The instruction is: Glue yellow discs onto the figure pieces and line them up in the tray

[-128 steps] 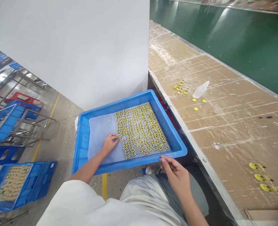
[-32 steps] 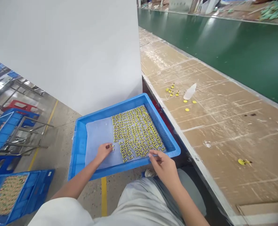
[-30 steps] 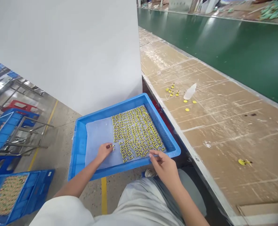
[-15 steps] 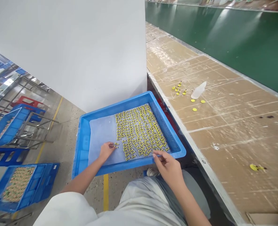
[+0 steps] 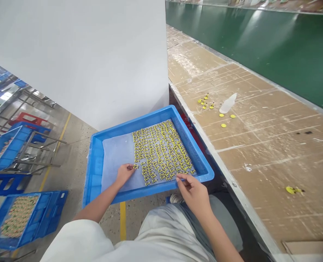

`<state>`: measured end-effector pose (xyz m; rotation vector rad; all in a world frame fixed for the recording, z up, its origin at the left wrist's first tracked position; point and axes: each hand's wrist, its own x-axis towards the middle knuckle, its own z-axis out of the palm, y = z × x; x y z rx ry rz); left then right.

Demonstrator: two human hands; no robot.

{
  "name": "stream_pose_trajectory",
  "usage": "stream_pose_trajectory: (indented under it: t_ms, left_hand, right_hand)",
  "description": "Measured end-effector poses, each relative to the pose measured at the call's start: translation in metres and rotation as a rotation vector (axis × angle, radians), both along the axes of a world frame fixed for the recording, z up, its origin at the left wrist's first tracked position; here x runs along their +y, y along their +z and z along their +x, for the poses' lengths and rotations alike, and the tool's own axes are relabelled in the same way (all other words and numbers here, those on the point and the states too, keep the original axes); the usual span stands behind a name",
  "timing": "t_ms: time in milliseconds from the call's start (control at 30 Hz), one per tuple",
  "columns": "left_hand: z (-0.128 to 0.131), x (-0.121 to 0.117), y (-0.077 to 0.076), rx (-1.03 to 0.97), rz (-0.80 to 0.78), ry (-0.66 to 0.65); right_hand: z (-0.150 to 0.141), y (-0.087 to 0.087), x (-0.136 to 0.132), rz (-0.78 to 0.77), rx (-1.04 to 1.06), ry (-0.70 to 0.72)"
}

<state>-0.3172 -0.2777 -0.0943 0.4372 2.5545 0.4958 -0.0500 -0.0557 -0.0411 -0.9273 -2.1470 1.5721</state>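
A blue plastic tray lies tilted before me, lined with a pale sheet. Rows of small yellow-and-black figures stand on the sheet's right part. My left hand is over the sheet, its thumb and fingers pinched on one small yellow-and-black figure at the left end of the rows. At the tray's near rim, my right hand hovers with thumb and index finger curled close together. Whether anything tiny sits between those fingertips is too small to tell.
Right of the tray runs a worn brown worktable with a translucent bottle, yellow discs and a few figures. A white panel rises behind the tray. Stacked blue trays stand on the left.
The view has shifted slightly. My left hand stays at the end of the rows with its small figure, and my right hand remains by the near rim.
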Motion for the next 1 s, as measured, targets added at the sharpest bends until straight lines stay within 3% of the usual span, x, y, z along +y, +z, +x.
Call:
stream_pose_trajectory:
  t_ms: [367,533,633,733,833,933,1000]
  left_hand:
    - [0.006,0.013,0.004,0.187,0.035,-0.119]
    - [0.002,0.025,0.011,0.255,0.065,-0.118]
    - [0.008,0.032,0.021,0.286,0.105,-0.119]
    - [0.013,0.038,0.033,0.305,0.146,-0.114]
    - [0.010,0.048,0.035,0.282,0.179,-0.128]
    - [0.012,0.064,0.033,0.235,0.218,-0.123]
    - [0.019,0.075,0.035,0.215,0.282,-0.140]
  right_hand:
    - [0.000,-0.001,0.001,-0.001,0.016,0.002]
    - [0.014,0.010,0.000,0.008,0.083,-0.023]
    - [0.045,0.028,0.013,0.192,0.077,-0.240]
    - [0.090,0.045,0.040,0.389,-0.033,-0.624]
    - [0.141,0.051,0.077,0.422,-0.157,-0.930]
    - [0.177,0.045,0.110,0.407,-0.246,-0.945]
    - [0.182,0.038,0.127,0.401,-0.252,-0.895]
